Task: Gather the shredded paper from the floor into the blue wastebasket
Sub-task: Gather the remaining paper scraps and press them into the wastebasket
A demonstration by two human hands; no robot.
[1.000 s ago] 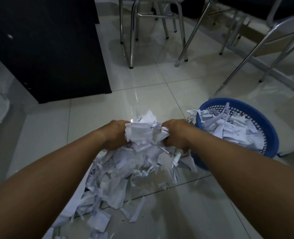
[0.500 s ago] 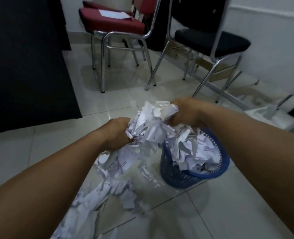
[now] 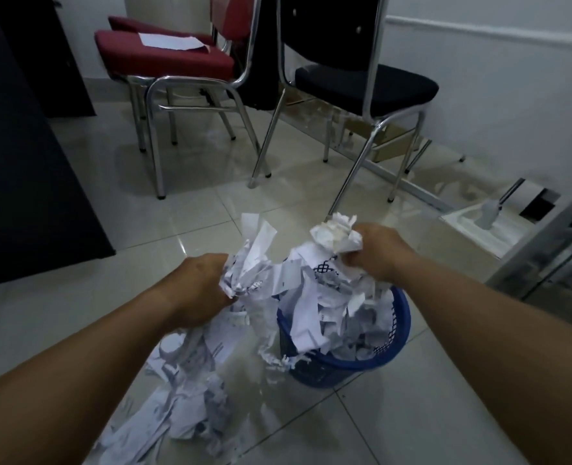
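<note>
At the lower left of the frame a loose pile [image 3: 180,407] of shredded paper lies on the tiled floor [image 3: 76,317], trailing up toward the middle. Just above it, left of centre, the left hand [image 3: 199,290] is clenched on one end of a ragged bundle [image 3: 278,273] of strips. The bundle spans the middle of the frame, and some of its strips hang down toward the pile while others drape over the near rim of the bin [image 3: 397,350]. Right of centre and a little higher, the right hand [image 3: 375,253] is closed on the other end, with a crumpled wad sticking up out of its grip. The bin stands just below that hand; it is blue, of open mesh, and already heaped with paper to the rim and above.

The step in hand looks like the carry and drop: a two-handed load is over the bin's left edge but not yet let go. The next move calls for bringing the left hand rightward until it too is above the opening, then loosening both grips. Since the bin is so full, the load may need pressing down, or strips will likely slide off onto the floor. Much paper is left at the lower left, so more scoops seem needed.
</note>
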